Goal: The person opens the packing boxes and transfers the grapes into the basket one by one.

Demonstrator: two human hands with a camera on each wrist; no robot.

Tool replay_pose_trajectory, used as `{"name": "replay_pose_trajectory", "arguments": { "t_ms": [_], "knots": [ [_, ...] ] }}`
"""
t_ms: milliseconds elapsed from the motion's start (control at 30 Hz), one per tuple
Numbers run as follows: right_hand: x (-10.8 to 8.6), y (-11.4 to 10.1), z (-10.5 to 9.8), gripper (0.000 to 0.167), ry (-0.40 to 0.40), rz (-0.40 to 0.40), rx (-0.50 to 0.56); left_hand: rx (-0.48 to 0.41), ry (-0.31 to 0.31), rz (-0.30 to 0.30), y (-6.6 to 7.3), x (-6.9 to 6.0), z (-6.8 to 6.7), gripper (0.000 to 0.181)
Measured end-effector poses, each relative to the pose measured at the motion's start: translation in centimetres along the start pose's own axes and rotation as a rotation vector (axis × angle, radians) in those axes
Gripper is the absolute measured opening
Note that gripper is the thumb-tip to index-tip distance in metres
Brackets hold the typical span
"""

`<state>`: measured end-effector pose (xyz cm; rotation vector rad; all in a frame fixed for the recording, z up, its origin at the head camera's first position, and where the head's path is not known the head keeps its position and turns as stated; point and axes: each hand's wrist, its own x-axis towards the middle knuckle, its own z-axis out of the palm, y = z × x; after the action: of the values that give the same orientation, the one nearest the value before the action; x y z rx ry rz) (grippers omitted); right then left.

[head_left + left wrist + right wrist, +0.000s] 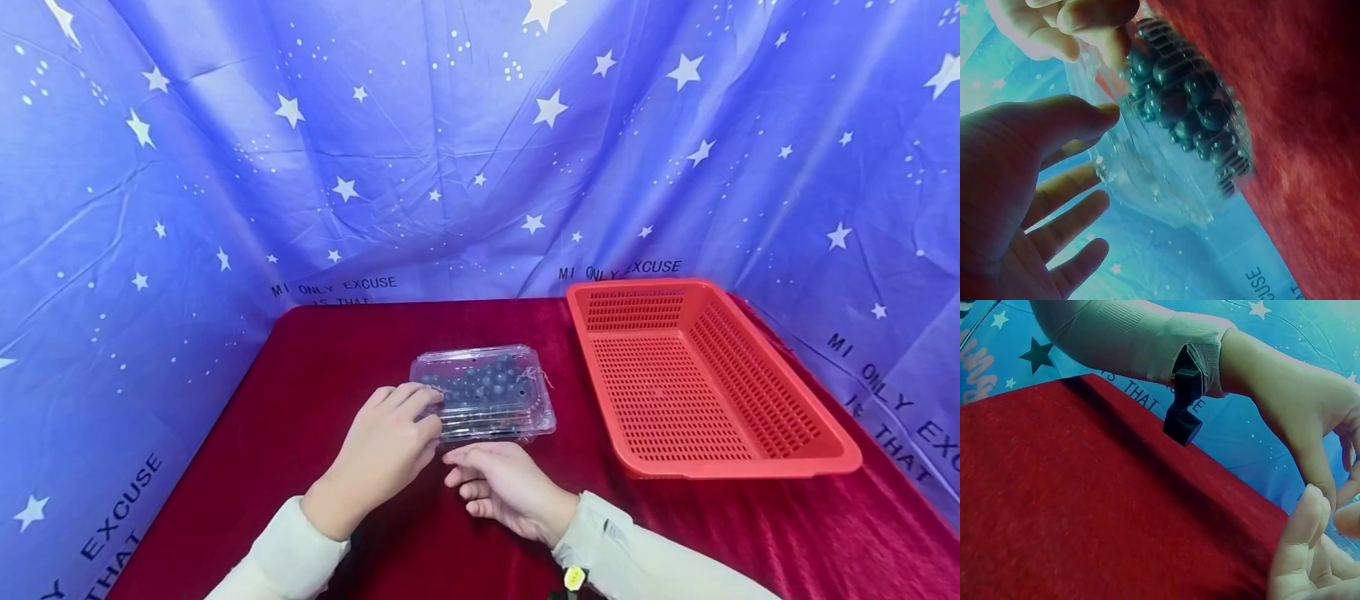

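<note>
A clear plastic clamshell box (480,396) of dark round fruits that look like grapes (1179,100) lies closed on the red cloth. My left hand (393,450) is at the box's front left corner. In the left wrist view, its fingers (1075,215) spread beside the clear lid, and the thumb tip reaches the box edge. My right hand (510,487) is just in front of the box's front edge with loosely bent fingers. Its fingertips come close to the left hand in the right wrist view. Whether they touch the box is unclear.
A red perforated plastic basket (675,400) stands to the right of the box. Dark red cloth (330,358) covers the table. A blue curtain with white stars (435,150) hangs behind and along the sides.
</note>
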<state>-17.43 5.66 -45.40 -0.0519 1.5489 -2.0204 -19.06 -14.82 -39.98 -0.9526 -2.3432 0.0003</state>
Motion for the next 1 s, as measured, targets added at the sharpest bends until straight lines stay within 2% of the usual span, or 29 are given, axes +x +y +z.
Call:
{"name": "replay_pose_trajectory", "arguments": {
  "t_ms": [267,633,767,1000],
  "knots": [
    [1.1,0.1,1.1,0.041,-0.012,0.003,0.033,0.002,0.008,-0.026,-0.9,-0.7,-0.1,0.004],
    [2.4,0.9,2.8,0.029,-0.020,0.009,0.102,-0.055,0.020,-0.033,-1.6,-2.0,0.0,0.006],
    [2.5,1.1,2.7,0.030,-0.005,0.007,0.106,-0.066,0.039,-0.022,-1.6,-2.1,0.4,0.007],
    [2.7,1.1,2.3,0.036,-0.012,0.017,0.118,-0.035,0.085,0.014,-1.6,-2.0,0.6,0.010]
  ]
}}
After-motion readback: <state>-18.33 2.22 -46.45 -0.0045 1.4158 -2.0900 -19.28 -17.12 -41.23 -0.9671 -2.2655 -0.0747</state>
